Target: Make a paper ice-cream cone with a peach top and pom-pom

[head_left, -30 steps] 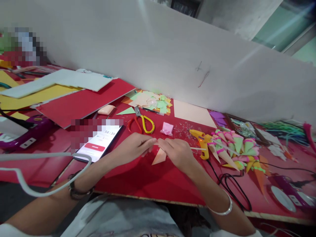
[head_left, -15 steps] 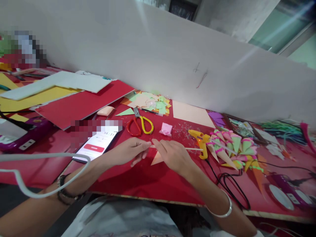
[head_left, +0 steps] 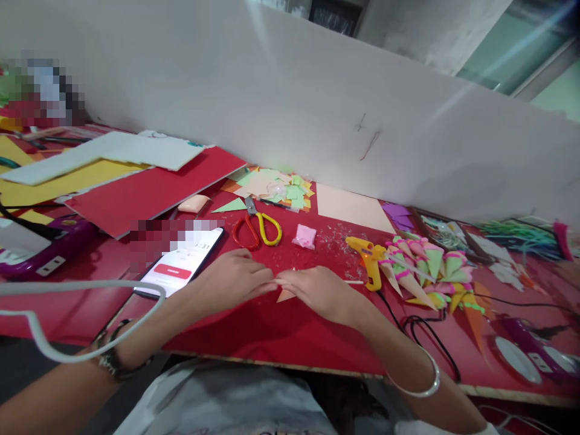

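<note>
My left hand [head_left: 242,278] and my right hand [head_left: 324,293] meet fingertip to fingertip above the red table [head_left: 254,338]. Both are closed around a thin white stick [head_left: 356,282], whose right end sticks out past my right hand; its middle is covered by my fingers. Under the right fingers lies a small pointed piece of peach paper [head_left: 285,295], partly hidden. Beyond my hands are scissors [head_left: 257,226] with one red and one yellow handle, and a small pink packet [head_left: 305,236]. A yellow glue gun [head_left: 370,261] stands right of the stick.
Left of my hands lies a lit phone [head_left: 181,266], with a white cable [head_left: 81,289] looping nearby. Paper cones [head_left: 426,266] are heaped at the right beside a black cord [head_left: 421,329]. Paper scraps [head_left: 276,184], a peach sheet [head_left: 353,208] and red board [head_left: 158,187] lie toward the wall.
Both hands have come lower and closer together, and the stick has shifted left and down with them. Less of it shows beyond my right hand. The left fingers, spread half a second ago, are now curled in.
</note>
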The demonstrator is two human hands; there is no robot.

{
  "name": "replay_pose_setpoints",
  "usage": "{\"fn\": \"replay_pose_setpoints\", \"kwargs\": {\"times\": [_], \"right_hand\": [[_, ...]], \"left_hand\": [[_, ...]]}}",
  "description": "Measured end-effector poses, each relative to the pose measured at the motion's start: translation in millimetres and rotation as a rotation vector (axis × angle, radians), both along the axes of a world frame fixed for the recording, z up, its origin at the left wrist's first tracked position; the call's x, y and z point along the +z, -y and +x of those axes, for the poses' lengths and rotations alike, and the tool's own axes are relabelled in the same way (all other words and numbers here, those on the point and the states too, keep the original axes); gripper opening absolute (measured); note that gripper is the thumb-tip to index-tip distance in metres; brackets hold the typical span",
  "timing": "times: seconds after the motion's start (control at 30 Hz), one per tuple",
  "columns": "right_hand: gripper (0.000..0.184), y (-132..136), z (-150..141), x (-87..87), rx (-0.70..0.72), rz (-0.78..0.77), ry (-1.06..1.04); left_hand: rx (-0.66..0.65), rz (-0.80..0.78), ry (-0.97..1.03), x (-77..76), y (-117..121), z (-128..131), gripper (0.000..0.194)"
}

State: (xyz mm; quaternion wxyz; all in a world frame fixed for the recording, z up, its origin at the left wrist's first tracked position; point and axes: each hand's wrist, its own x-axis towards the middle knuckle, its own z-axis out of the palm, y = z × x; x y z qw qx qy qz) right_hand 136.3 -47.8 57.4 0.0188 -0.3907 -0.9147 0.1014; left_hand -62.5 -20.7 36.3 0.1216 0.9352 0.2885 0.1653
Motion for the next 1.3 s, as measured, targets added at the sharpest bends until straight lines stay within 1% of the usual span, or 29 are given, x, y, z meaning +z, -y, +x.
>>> {"fn": "replay_pose_setpoints", "kwargs": {"times": [0.03, 0.07, 0.1, 0.13, 0.17, 0.23, 0.3, 0.37, 0.43, 0.5, 0.6, 0.67, 0.73, 0.77, 0.83, 0.9, 1.0, 1.07, 1.17, 1.23, 1.3], "right_hand": [[0.021, 0, 0, 2.6, 0.018, -0.048, -0.022], [0.023, 1, 0, 4.6, 0.017, -0.075, -0.039], [0.025, 1, 0, 6.1, -0.002, -0.077, -0.048], [0.026, 1, 0, 7.0, -0.031, -0.054, -0.046], [0.027, 2, -1, 7.6, -0.057, -0.010, -0.035], [0.026, 3, -1, 7.4, -0.077, 0.114, 0.011], [0.023, 4, -1, 5.4, -0.065, 0.252, 0.066], [0.017, 4, -1, 1.6, -0.017, 0.407, 0.110], [0.016, 4, 0, -3.4, 0.057, 0.572, 0.137], [0.018, 4, 3, -8.4, 0.122, 0.697, 0.142], [0.019, 3, 7, -13.9, 0.178, 0.761, 0.107], [0.020, 2, 9, -16.3, 0.207, 0.772, 0.087], [0.021, 2, 9, -18.4, 0.220, 0.773, 0.079], [0.021, 2, 9, -19.6, 0.215, 0.763, 0.078], [0.022, 0, 6, -21.8, 0.188, 0.708, 0.073], [0.026, -4, 5, -23.3, 0.124, 0.612, 0.068], [0.037, -9, 10, -23.7, -0.047, 0.428, 0.062], [0.044, -12, 17, -23.4, -0.173, 0.307, 0.037], [0.041, -13, 30, -25.2, -0.275, 0.103, -0.103], [0.036, -12, 36, -28.9, -0.289, -0.021, -0.218], [0.031, -11, 38, -34.1, -0.284, -0.095, -0.300]], "left_hand": [[-0.037, 0.028, -0.021, -0.5, -1, -2, 0.036], [-0.041, 0.017, -0.019, -0.7, -1, -2, 0.037], [-0.020, -0.032, 0.002, -0.5, -1, -2, 0.038], [0.010, -0.120, 0.039, -0.2, 0, -2, 0.040], [0.036, -0.242, 0.089, 0.2, 1, -1, 0.041], [0.074, -0.550, 0.206, 0.7, 3, 3, 0.044], [0.121, -0.878, 0.309, -0.3, 6, 6, 0.044], [0.174, -1.128, 0.396, -3.1, 7, 9, 0.044], [0.207, -1.309, 0.487, -7.4, 9, 11, 0.042], [0.206, -1.472, 0.597, -12.6, 11, 12, 0.041], [0.168, -1.686, 0.737, -20.2, 17, 12, 0.037], [0.146, -1.742, 0.763, -23.8, 19, 11, 0.034], [0.154, -1.689, 0.728, -25.4, 20, 11, 0.034], [0.172, -1.612, 0.690, -25.3, 20, 11, 0.035], [0.205, -1.391, 0.594, -23.6, 19, 11, 0.037], [0.211, -1.152, 0.494, -20.7, 17, 9, 0.037], [0.223, -0.774, 0.318, -17.7, 14, 1, 0.038], [0.267, -0.479, 0.143, -18.8, 9, -5, 0.039], [0.338, -0.053, -0.150, -24.6, 0, -12, 0.038], [0.339, 0.132, -0.297, -28.6, -5, -13, 0.037], [0.315, 0.205, -0.404, -31.1, -9, -12, 0.035]]}}
